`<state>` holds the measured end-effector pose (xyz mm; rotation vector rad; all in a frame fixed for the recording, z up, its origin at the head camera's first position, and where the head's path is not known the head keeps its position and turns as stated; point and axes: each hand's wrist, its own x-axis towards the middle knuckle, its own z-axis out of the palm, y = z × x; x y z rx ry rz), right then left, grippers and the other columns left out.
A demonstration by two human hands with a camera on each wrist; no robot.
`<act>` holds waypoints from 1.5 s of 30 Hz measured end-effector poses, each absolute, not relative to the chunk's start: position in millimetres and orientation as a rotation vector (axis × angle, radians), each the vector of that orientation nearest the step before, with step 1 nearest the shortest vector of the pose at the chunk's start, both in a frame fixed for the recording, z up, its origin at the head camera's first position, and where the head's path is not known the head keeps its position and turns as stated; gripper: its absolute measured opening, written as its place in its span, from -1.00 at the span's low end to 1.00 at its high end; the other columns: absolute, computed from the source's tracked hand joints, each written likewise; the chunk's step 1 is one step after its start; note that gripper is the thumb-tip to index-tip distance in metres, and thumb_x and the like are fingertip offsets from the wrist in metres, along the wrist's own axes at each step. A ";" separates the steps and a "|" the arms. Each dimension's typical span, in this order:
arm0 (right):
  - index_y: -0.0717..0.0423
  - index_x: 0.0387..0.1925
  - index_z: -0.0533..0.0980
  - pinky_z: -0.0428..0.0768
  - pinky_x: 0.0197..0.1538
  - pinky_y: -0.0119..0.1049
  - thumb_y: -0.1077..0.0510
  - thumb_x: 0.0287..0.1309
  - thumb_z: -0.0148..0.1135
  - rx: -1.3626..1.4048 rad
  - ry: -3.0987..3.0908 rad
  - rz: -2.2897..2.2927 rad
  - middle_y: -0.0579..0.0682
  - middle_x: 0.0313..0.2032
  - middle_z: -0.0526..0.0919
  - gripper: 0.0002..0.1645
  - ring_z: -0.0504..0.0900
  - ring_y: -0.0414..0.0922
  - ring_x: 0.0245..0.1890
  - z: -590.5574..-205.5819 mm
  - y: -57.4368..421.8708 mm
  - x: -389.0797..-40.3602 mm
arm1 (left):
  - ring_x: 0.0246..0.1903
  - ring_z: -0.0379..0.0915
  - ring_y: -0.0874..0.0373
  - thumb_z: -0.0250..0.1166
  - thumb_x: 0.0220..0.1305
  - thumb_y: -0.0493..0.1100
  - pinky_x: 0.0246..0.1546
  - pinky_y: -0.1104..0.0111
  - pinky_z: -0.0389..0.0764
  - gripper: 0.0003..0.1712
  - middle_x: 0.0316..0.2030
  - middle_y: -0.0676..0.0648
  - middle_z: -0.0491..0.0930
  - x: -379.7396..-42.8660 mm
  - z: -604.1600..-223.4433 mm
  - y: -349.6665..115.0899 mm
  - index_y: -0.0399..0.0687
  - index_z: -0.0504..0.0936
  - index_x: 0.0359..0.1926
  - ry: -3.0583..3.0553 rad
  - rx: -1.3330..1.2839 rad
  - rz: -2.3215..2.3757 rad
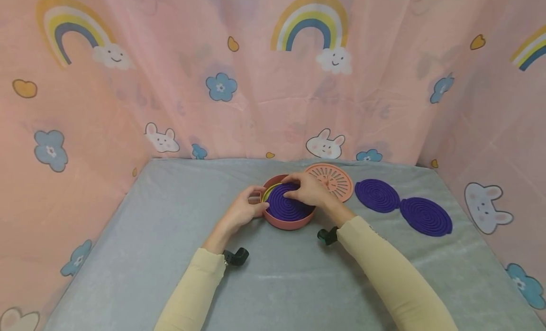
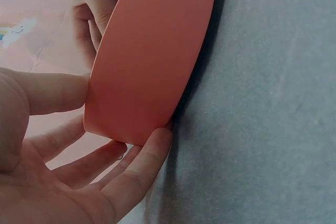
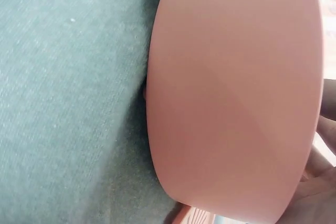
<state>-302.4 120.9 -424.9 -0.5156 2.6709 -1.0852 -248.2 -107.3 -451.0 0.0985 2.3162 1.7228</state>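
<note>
A round coral-pink box (image 1: 288,225) with low walls stands on the cloth. Its left side is held by my left hand (image 1: 242,207); in the left wrist view the thumb lies near the rim and the fingertips touch the outer wall (image 2: 149,61). Inside the box lies a purple coaster (image 1: 286,209) with concentric ridges, and a yellow-green edge (image 1: 267,194) shows beneath it. My right hand (image 1: 313,190) reaches over from the right and pinches the purple coaster at its upper part. In the right wrist view the box wall (image 3: 236,93) hides most of that hand.
A peach slotted lid (image 1: 344,188) lies just behind the box on the right. Beyond it, two more purple coasters (image 1: 377,196) lie flat, nearly edge to edge. Grey cloth (image 1: 170,198) covers the table, and a pink patterned curtain (image 1: 264,117) surrounds it.
</note>
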 end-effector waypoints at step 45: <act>0.01 0.26 0.53 0.54 0.31 0.15 0.15 0.36 0.27 -0.404 2.667 -1.383 0.08 0.33 0.51 -0.55 0.49 0.16 0.32 -380.8 203.5 -270.9 | 0.37 0.39 -0.13 0.35 0.34 -0.18 0.17 0.12 0.65 -0.41 0.40 -0.19 0.35 -248.0 -450.1 -106.8 0.00 0.45 0.36 2.315 0.109 1.712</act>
